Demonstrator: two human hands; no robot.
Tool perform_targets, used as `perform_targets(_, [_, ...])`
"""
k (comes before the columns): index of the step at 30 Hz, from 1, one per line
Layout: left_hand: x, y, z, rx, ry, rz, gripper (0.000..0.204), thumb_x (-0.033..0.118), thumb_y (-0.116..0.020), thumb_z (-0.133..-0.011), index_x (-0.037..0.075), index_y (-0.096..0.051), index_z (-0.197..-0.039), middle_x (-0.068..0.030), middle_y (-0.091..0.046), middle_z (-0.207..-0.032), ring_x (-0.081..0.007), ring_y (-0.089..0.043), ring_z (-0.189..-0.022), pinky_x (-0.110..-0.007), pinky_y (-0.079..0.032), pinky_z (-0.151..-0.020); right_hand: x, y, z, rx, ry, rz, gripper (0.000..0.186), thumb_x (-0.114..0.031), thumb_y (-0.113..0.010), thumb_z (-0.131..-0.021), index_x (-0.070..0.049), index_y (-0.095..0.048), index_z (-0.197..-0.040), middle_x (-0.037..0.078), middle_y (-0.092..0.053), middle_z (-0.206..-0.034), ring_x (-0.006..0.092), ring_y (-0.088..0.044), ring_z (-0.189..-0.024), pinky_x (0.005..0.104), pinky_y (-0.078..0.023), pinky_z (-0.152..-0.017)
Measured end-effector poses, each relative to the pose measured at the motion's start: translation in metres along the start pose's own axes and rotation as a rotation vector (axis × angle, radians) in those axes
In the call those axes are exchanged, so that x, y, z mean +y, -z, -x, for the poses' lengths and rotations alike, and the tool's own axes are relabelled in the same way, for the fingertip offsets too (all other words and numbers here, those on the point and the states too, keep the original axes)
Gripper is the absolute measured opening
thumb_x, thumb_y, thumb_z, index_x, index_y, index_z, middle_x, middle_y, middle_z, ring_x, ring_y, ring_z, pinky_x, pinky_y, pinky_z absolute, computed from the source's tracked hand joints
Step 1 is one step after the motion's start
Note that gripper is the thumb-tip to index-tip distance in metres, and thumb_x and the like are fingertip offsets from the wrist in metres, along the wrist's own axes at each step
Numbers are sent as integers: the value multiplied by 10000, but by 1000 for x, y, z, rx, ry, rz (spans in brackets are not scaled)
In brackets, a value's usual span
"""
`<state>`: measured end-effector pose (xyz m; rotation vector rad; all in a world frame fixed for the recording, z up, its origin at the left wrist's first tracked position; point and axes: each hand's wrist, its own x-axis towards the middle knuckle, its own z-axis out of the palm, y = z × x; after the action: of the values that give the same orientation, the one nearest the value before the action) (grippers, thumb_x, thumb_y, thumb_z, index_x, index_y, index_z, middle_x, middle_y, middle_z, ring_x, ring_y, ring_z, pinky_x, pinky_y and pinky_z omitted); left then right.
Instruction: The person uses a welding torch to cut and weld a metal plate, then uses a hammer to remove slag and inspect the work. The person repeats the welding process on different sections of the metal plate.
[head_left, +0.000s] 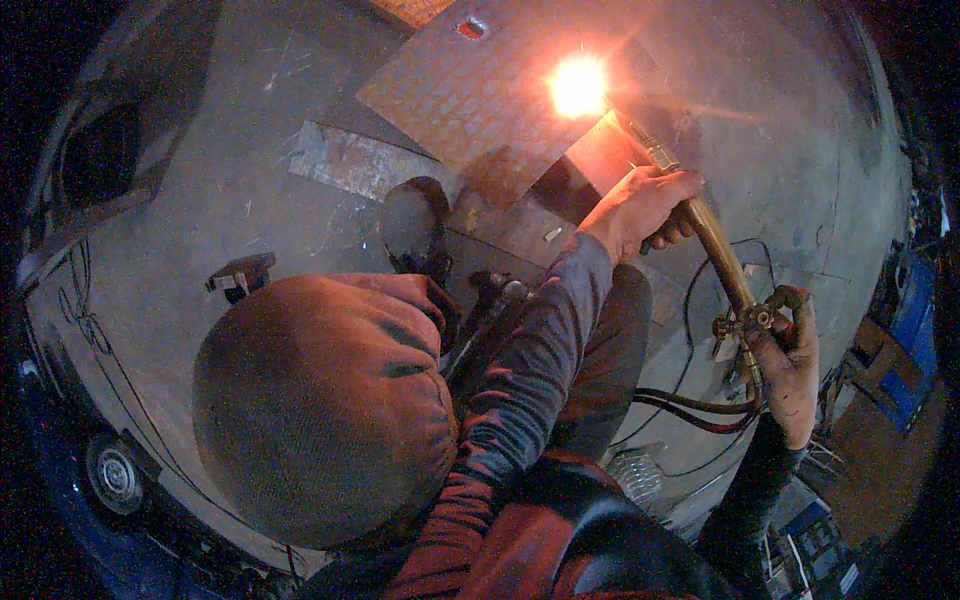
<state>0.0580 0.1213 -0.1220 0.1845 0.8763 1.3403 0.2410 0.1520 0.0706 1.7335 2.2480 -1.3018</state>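
My left hand (pixel 640 210) is wrapped around the front of a brass cutting torch (pixel 720 250), just behind its metal tube. At the torch's rear, the fingers of my right hand (pixel 790 365) close around the valve end, close to the knobs. A bright glow (pixel 580 87) burns at the torch tip and hides the tip itself. It sits over a large rust-brown steel plate (pixel 450 105) with a patterned surface. Beside the glow, a smaller piece of metal (pixel 605 150) is lit orange. Two hoses (pixel 690 403) run from the torch's rear toward my leg.
A flat metal strip (pixel 360 160) lies left of the plate, near my shoe (pixel 415 220). My bent knee (pixel 320 410) fills the lower left. Thin cables (pixel 690 320) cross the floor at right. A wheel (pixel 115 475) stands far left; blue items (pixel 910 340) lie far right.
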Motion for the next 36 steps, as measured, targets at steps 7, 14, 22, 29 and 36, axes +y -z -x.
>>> perform_targets(7, [6,5,7,-56,23,0,377,388,-557,-961,57,-671,-821,-62,-627,-661,-127,-526,-492,-295,-398,-433,-14,5,2,-68,-124,-27,431,-60,-612,-936,-85,-472,-1343,40,-656,-976,115,-605,-838,247,-459,-725])
perform_targets(14, [-1,-2,-3,-30,67,25,355,394,-529,-986,89,-667,-871,-35,-617,-651,-113,-505,-488,-298,-381,-435,3,4,-1,-26,-40,-63,361,-80,-612,-950,-109,-499,-1291,28,-650,-886,95,-571,-678,242,-435,-587])
perform_targets(22, [1,-2,-2,-41,93,59,336,375,-555,-941,96,-681,-801,-24,-621,-642,-101,-504,-497,-297,-385,-453,0,3,-1,-37,-57,-71,317,-111,-645,-957,-131,-491,-1233,37,-688,-866,75,-550,-584,227,-416,-488])
perform_targets(29, [-3,-1,-4,32,45,-5,407,401,-588,-939,25,-705,-839,-76,-640,-651,-153,-540,-487,-318,-417,-450,-2,0,0,5,-70,-53,362,-63,-644,-930,-136,-474,-1242,29,-669,-843,88,-561,-589,236,-427,-490])
perform_targets(36, [3,-5,2,22,45,7,376,363,-583,-943,26,-691,-815,-76,-630,-647,-145,-544,-499,-311,-407,-447,4,1,0,15,-12,8,355,-44,-639,-919,-128,-474,-1221,31,-659,-835,92,-558,-578,242,-415,-476])
